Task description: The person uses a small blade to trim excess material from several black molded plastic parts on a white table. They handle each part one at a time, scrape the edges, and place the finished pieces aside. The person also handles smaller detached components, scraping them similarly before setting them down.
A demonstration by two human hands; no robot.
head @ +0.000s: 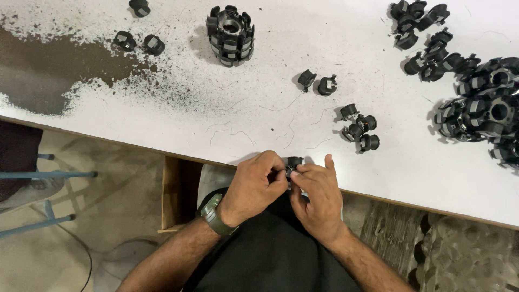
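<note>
Both hands — left hand (254, 186), right hand (319, 192) — pinch one small black part (294, 161) (at the white table (259, 97) edge).

My workshop assembly bench.
I sit at a worn white worktable (259, 103), its paint chipped to brown, strewn with small black plastic parts (359, 130) and one assembled ring-shaped unit (230, 35).

A broad stretch of bare desk (259, 108) is left open just beyond the near edge. Toward the right edge, passage is blocked by a heap of black parts (481, 103). The far middle is occupied by a ring-shaped assembly (230, 35), with small clusters (358, 128) scattered between.
</note>
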